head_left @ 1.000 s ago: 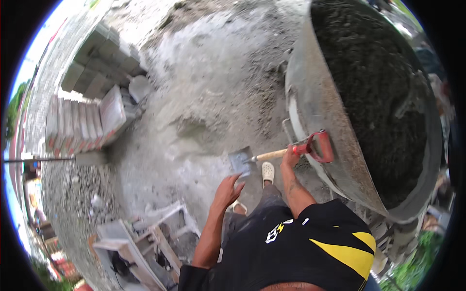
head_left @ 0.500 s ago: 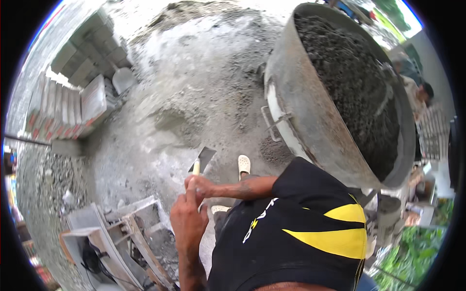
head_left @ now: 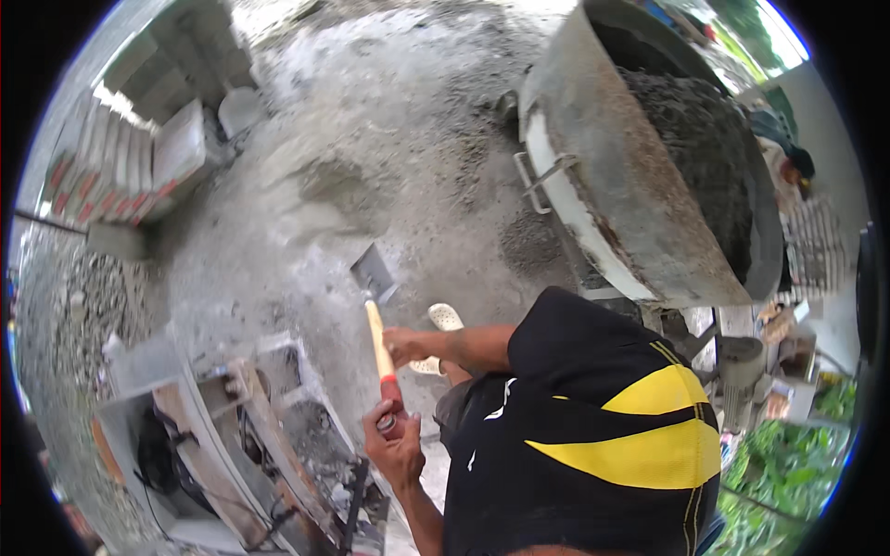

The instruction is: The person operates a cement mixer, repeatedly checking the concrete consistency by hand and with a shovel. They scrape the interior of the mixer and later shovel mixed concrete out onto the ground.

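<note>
My left hand (head_left: 397,449) is closed round the red grip (head_left: 392,397) at the top end of a shovel. Farther down, my right hand (head_left: 404,347) holds the pale wooden shaft (head_left: 376,335), its fingers partly hidden behind the wrist and hand. The flat grey blade (head_left: 374,271) is low over the dusty ground, ahead of my cream clogs (head_left: 445,317). I cannot tell whether it touches the ground; nothing shows heaped on it. To the right stands a big rusty mixer drum (head_left: 640,176) with dark grey mix inside.
At the far left are stacked grey blocks (head_left: 176,65), a pile of flat bags (head_left: 120,167) and another shovel blade (head_left: 241,112). Worn boxes and frames (head_left: 209,445) with black gear lie near left. A metal handle (head_left: 542,181) juts from the drum. Someone (head_left: 788,162) is beyond it.
The shovel has turned, so its shaft and red grip now show at length. My left hand is lower, apart from my right hand. The view has shifted, and the drum appears higher and more cropped.
</note>
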Demonstrator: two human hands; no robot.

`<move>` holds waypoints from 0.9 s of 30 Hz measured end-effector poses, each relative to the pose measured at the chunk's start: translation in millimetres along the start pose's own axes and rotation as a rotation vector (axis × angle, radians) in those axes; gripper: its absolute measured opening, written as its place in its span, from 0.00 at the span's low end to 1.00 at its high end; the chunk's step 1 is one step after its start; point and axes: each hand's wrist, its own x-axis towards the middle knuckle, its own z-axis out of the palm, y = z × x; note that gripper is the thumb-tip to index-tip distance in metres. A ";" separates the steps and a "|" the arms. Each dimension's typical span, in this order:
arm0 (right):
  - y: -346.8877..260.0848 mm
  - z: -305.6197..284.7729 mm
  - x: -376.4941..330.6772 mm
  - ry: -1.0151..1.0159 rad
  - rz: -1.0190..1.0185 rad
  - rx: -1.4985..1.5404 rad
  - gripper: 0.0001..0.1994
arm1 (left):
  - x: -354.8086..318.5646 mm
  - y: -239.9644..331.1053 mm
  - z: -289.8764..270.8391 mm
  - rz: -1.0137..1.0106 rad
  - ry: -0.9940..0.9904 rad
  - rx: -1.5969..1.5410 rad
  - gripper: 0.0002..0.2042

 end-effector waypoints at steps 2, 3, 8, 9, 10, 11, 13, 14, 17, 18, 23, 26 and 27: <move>0.0 4.0 32.3 0.145 0.095 0.141 0.30 | -4.9 27.8 -4.2 0.125 -0.051 0.171 0.18; -3.9 11.2 32.9 0.166 0.106 0.225 0.34 | -10.9 34.2 -8.6 0.146 -0.055 0.168 0.18; -10.0 35.8 55.5 0.263 0.134 0.318 0.28 | -105.9 8.8 -65.8 -0.015 0.226 -0.068 0.20; -13.7 36.0 59.4 0.250 0.180 0.348 0.27 | -124.1 13.0 -71.4 -0.011 0.310 -0.207 0.22; -14.5 36.7 63.5 0.261 0.157 0.282 0.24 | -137.4 18.1 -73.6 -0.002 0.384 -0.346 0.25; -13.1 38.9 66.0 0.275 0.133 0.214 0.22 | -150.1 13.4 -70.8 -0.074 0.461 -0.338 0.25; -13.4 51.2 52.9 0.322 0.050 0.134 0.15 | -170.8 -14.6 -58.2 -0.210 0.638 -0.328 0.27; -25.9 56.7 47.0 0.312 -0.002 0.120 0.13 | -178.1 -30.4 -50.8 -0.263 0.696 -0.372 0.25; -49.6 65.4 31.3 0.344 -0.037 0.120 0.06 | -201.4 -91.1 -47.2 -0.310 0.729 -0.369 0.18; -62.7 74.8 22.4 0.319 -0.088 0.130 0.06 | -204.6 -112.9 -47.6 -0.300 0.743 -0.333 0.16; -166.6 151.7 -56.5 0.036 -0.380 0.206 0.08 | -151.3 -128.5 -57.7 -0.053 0.590 -0.147 0.12; -250.8 183.3 -130.4 -0.284 -0.614 0.208 0.09 | -96.8 -109.9 -56.7 0.211 0.291 0.456 0.14; -277.3 192.4 -164.3 -0.388 -0.722 0.211 0.09 | -76.3 -93.1 -52.4 0.442 0.201 0.679 0.14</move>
